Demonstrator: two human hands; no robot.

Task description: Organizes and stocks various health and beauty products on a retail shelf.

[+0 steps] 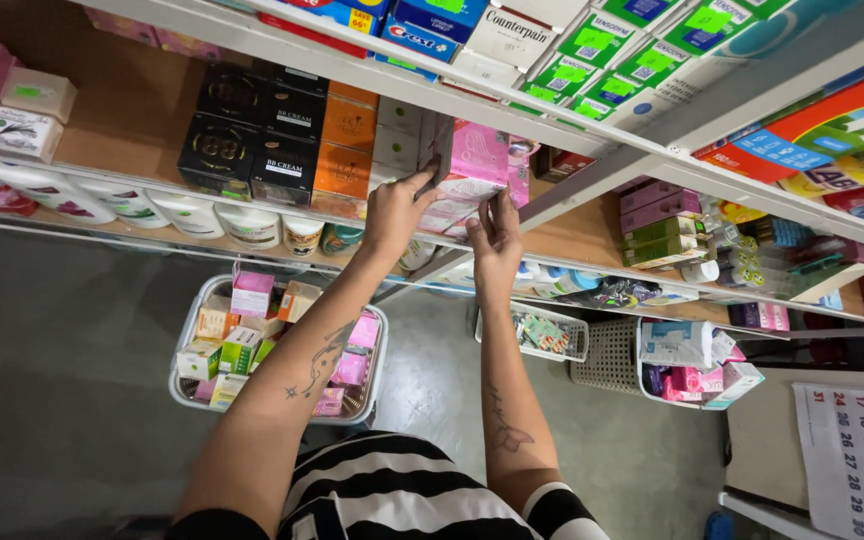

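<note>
Reaching up to the shelf (pixel 152 130), the person pinches a stack of pink boxes (pixel 479 165) at about 12 o'clock. The left hand (pixel 397 212) curls shut on the stack's left side. The right hand (pixel 495 232) closes on its lower edge. Sliding them straight beside the orange boxes (pixel 344 150) at 9 o'clock looks best.

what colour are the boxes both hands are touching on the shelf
Pink and white boxes, seen in the head view.
</note>
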